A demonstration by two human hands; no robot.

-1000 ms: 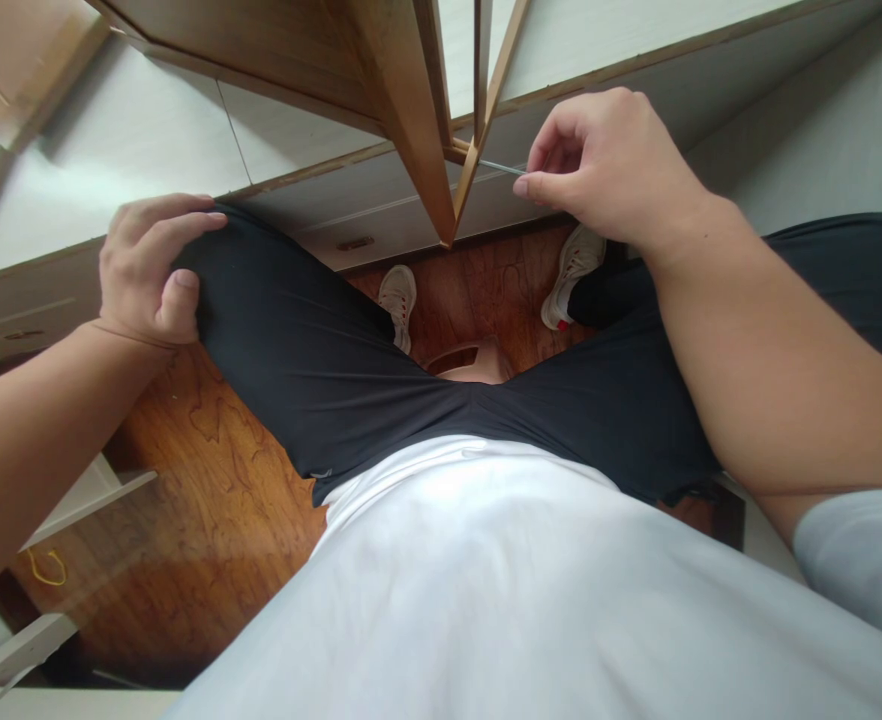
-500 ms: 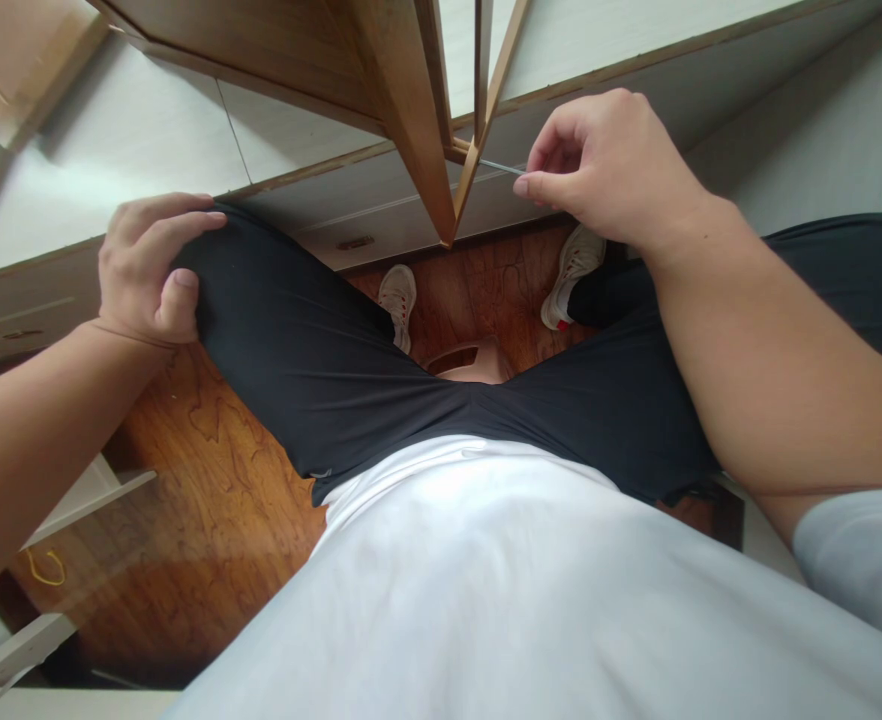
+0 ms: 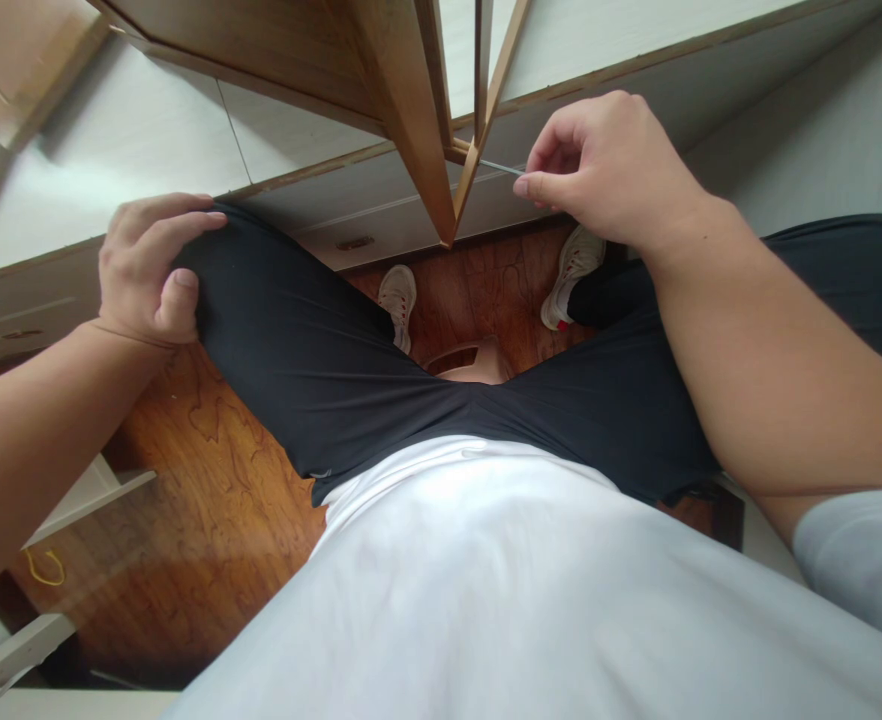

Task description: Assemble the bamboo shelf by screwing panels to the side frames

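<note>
Pinched between the thumb and fingers of my right hand (image 3: 598, 165) is a thin grey metal rod (image 3: 501, 167). Its far end meets the narrow side of a slim wooden bar (image 3: 469, 180); its near end is hidden in my fingers. That bar joins a wider wooden board (image 3: 418, 130) in a pointed corner, part of a brown wooden piece that rises out of the top of the view. My left hand (image 3: 152, 265) lies over my left knee in black trousers (image 3: 291, 330), fingers stretched and thumb apart, holding nothing.
The wooden piece stands over a pale ledge (image 3: 163, 120) with drawer fronts (image 3: 351, 225) below. Under me are a pinkish stool (image 3: 490, 362) and a brown wood-patterned floor (image 3: 186, 500). White panels (image 3: 96, 505) and a yellow loop (image 3: 47, 568) are at lower left.
</note>
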